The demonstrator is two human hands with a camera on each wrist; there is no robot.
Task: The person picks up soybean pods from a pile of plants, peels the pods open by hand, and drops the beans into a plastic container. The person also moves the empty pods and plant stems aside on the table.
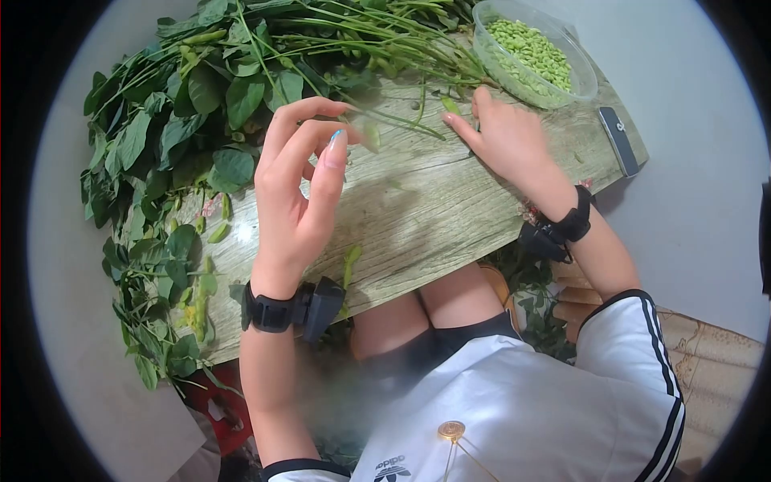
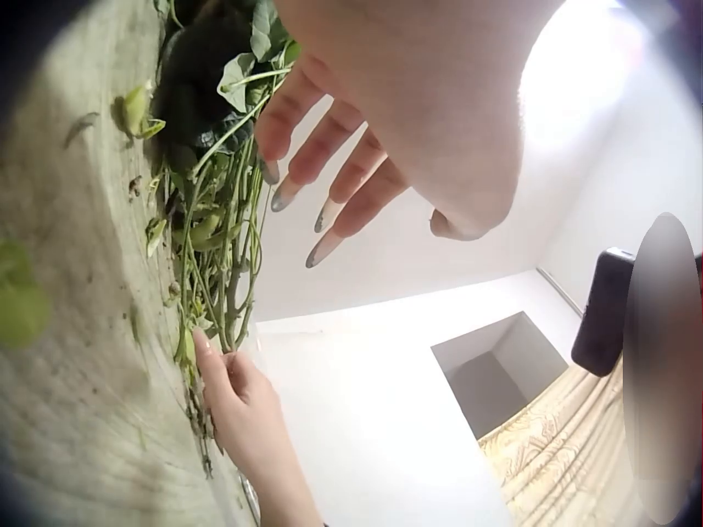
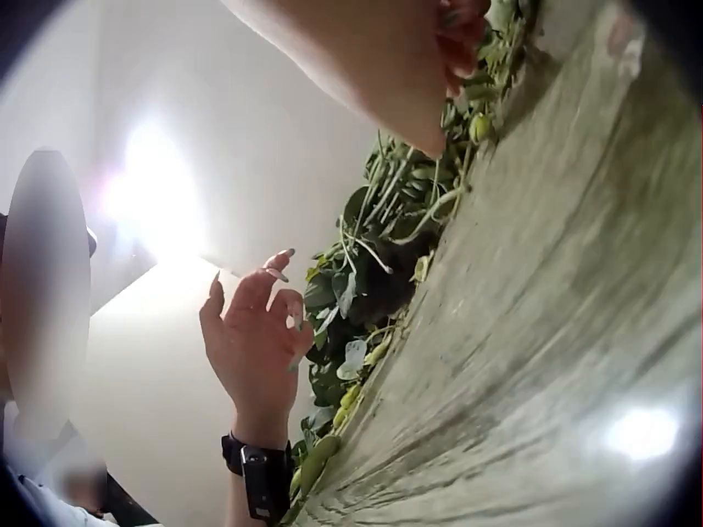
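Note:
My left hand (image 1: pixel 297 181) is raised over the table, its fingers loosely bent with gaps between them. A blurred light-green pod (image 1: pixel 371 135) shows in the air just beyond the fingertips. In the left wrist view these fingers (image 2: pixel 352 176) are spread and grip nothing. My right hand (image 1: pixel 514 140) is low at the table's far right part, thumb stretched out apart from the index finger. A green bean pod (image 1: pixel 450 105) lies right by that thumb's tip. Its other fingertips are tucked under and hidden. Leafy bean stems (image 1: pixel 377 40) are heaped along the far side.
A clear plastic tub (image 1: pixel 487 60) of shelled green beans (image 1: pixel 530 52) stands beyond my right hand. A phone (image 1: pixel 617 140) lies at the table's (image 1: pixel 418 233) right edge. Loose pods (image 1: pixel 218 231) and leaves (image 1: pixel 161 257) are strewn along the left side.

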